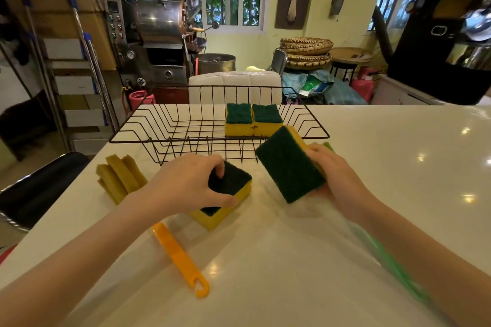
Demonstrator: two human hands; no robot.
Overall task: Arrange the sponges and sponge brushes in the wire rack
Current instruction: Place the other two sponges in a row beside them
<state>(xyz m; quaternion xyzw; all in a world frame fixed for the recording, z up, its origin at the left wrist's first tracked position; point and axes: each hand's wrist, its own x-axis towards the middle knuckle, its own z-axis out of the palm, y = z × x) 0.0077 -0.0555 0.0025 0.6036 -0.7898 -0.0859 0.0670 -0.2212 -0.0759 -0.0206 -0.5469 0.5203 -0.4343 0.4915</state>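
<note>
Two sponges (253,119) sit side by side, scourer up, in the rack (170,130). Right hand (337,175) fingers grasp a sponge (289,164) tilted, scourer facing left. Left hand (191,183) fingers clench a stack (225,194) lying diagonally on the tabletop (372,154).

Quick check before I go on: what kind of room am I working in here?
Probably a home or small café workroom: a drum coffee roaster stands behind the white counter, woven trays are stacked by the window, and a stepladder stands left.

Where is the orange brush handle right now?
In the head view, the orange brush handle lies on the white counter, lower centre-left, just in front of the sponge stack under the left hand.
</note>
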